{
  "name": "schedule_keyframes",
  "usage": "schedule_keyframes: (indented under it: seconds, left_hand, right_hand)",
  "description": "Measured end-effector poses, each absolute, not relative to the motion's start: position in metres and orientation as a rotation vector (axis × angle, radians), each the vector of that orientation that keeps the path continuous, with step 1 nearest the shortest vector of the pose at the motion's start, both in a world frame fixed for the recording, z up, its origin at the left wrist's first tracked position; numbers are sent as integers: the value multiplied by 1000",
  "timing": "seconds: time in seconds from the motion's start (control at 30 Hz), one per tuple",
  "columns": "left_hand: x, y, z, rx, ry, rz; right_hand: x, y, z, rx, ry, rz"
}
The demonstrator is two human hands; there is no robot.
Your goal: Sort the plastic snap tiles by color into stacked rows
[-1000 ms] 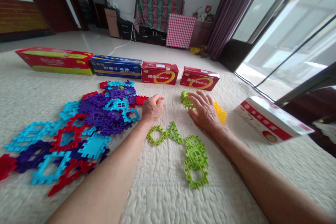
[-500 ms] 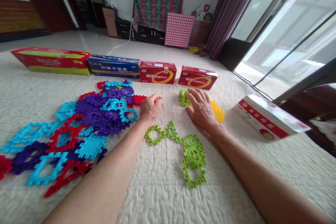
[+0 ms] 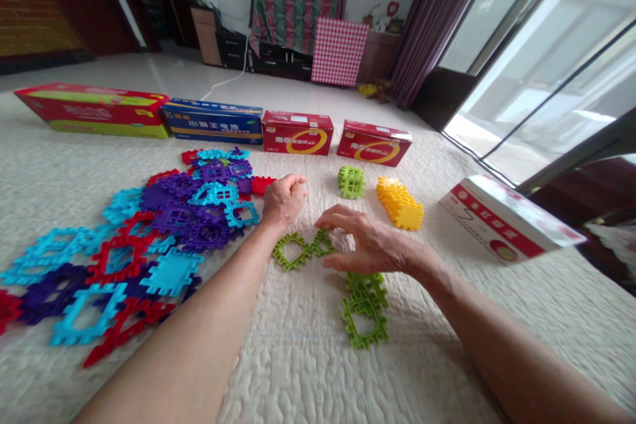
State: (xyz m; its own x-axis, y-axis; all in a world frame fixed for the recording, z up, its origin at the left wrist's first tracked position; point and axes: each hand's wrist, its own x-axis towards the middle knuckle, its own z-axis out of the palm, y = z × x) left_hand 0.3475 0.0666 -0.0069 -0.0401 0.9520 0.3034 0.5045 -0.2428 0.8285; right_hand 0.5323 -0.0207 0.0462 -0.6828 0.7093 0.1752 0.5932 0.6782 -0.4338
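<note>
My left hand (image 3: 283, 200) rests as a loose fist on the white quilted cover, beside a pile of blue, purple and red plastic tiles (image 3: 149, 238). My right hand (image 3: 368, 245) hovers with fingers spread over a green triangle tile (image 3: 322, 244) and next to a green square tile (image 3: 289, 252). More green tiles (image 3: 365, 308) lie stacked just below that hand. Farther back stand a green assembled cube (image 3: 351, 181) and a yellow block of joined tiles (image 3: 400, 203), both untouched.
Red and blue cardboard boxes (image 3: 298, 132) line the far edge of the quilted cover (image 3: 308, 371). A white and red box (image 3: 507, 218) lies tilted at the right. Glass doors and a dark curtain are at the right, furniture at the back.
My right hand left the green cube and moved back and left, now over the green triangle tile. The cube and yellow block are now uncovered. My left hand has stayed put.
</note>
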Motion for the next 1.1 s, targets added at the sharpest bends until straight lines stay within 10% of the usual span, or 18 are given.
schedule_keyframes:
  seconds: [0.73, 1.1]
  left_hand:
    - [343, 74, -15, 1593, 1486, 1311]
    - [344, 75, -14, 1615, 1459, 1317]
  right_hand:
    - [497, -38, 42, -755, -2603, 422]
    - [561, 12, 33, -1418, -2282, 112]
